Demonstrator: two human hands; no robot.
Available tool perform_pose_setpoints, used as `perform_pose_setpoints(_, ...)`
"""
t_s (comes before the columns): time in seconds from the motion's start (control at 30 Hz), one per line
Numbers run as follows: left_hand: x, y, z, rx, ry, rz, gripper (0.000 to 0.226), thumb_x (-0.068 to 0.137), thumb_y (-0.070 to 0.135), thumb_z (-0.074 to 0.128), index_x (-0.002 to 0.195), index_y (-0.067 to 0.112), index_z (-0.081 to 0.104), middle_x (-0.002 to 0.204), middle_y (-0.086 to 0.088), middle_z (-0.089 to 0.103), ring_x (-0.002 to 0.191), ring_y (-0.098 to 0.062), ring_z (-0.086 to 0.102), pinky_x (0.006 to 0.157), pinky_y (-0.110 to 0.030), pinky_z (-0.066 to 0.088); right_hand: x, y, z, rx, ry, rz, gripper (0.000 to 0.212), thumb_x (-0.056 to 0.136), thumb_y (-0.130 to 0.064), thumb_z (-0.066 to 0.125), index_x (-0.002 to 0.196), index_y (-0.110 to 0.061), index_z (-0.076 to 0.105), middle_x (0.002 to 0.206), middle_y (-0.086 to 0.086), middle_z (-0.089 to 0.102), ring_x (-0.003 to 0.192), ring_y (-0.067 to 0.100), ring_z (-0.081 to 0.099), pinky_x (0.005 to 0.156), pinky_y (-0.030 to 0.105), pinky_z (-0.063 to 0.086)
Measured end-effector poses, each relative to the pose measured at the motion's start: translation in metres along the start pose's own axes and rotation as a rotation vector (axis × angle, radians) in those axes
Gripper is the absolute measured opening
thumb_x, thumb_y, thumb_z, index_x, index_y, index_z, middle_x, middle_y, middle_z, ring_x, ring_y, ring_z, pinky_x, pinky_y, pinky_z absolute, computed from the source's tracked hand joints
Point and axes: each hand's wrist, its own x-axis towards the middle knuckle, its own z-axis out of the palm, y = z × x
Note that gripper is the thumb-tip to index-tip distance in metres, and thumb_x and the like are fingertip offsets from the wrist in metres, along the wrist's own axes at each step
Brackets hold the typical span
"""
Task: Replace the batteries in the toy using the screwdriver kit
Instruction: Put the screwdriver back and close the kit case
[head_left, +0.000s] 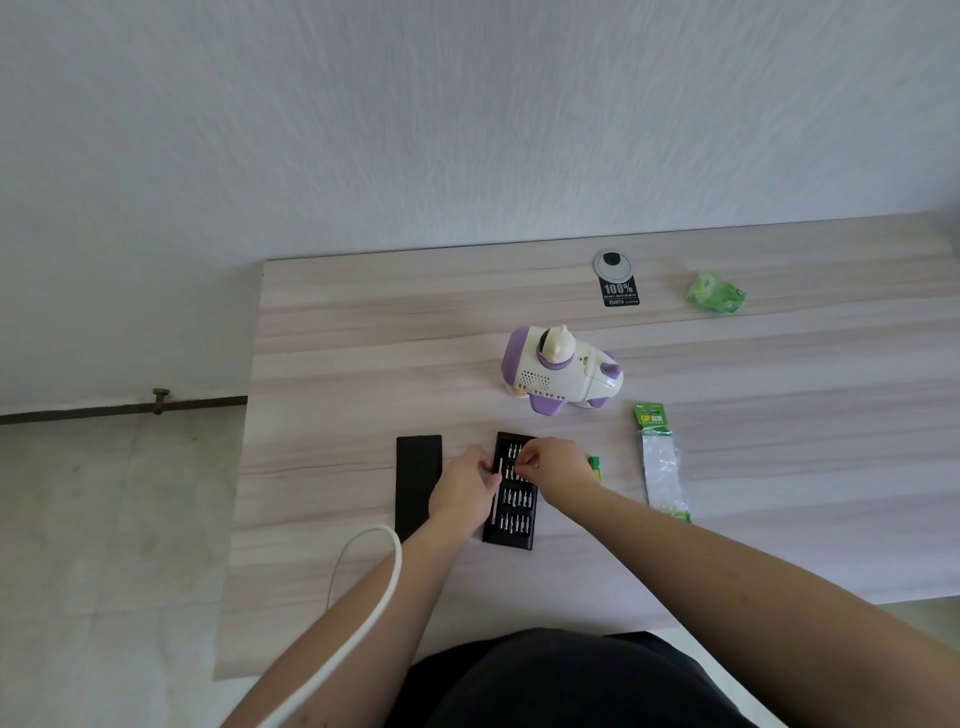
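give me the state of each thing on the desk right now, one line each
screwdriver kit: open, bits standing in rows
kit lid: off, flat to the left of the kit
toy: upright, untouched
battery pack: lying flat, looks emptied
green wrapper: crumpled
left hand: holding the driver handle at the kit's edge
right hand: pinching at a bit in the upper rows

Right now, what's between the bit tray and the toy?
Head view: only bare table lies between the bit tray and the purple-and-white toy.
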Motion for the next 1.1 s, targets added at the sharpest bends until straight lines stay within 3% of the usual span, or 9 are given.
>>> perform_pose_setpoints(0.4,0.000,0.000,0.001,0.019,0.010,0.003,0.010,0.095,0.031,0.055,0.101,0.024,0.052,0.086,0.004,0.057,0.074,-0.018,0.054,0.061,-0.028,0.038,-0.001,0.002,0.007,0.045,0.053,-0.043,0.014,0.090,-0.022,0.061,0.100,-0.016,0.070,0.108,0.002,0.068,0.099,0.020,0.062,0.081,0.028,0.047)
perform_pose_setpoints(0.6,0.000,0.001,0.000,0.019,0.003,0.008,0.008,0.095,0.030,0.055,0.097,0.027,0.048,0.083,0.005,0.057,0.068,-0.014,0.053,0.057,-0.027,0.037,0.001,0.003,0.011,0.046,0.096,-0.047,0.013,0.091,-0.023,0.062,0.099,-0.015,0.067,0.110,0.006,0.051,0.087,0.022,0.056,0.072,0.026,0.039)
perform_pose_setpoints(1.1,0.000,0.002,0.001,0.044,0.008,0.017,0.008,0.095,0.030,0.055,0.097,0.026,0.048,0.084,0.005,0.057,0.072,-0.018,0.055,0.061,-0.029,0.041,0.001,0.005,0.021,0.026,0.111,-0.058,0.014,0.094,-0.023,0.056,0.106,-0.017,0.059,0.110,0.005,0.049,0.090,0.027,0.060,0.074,0.036,0.051)
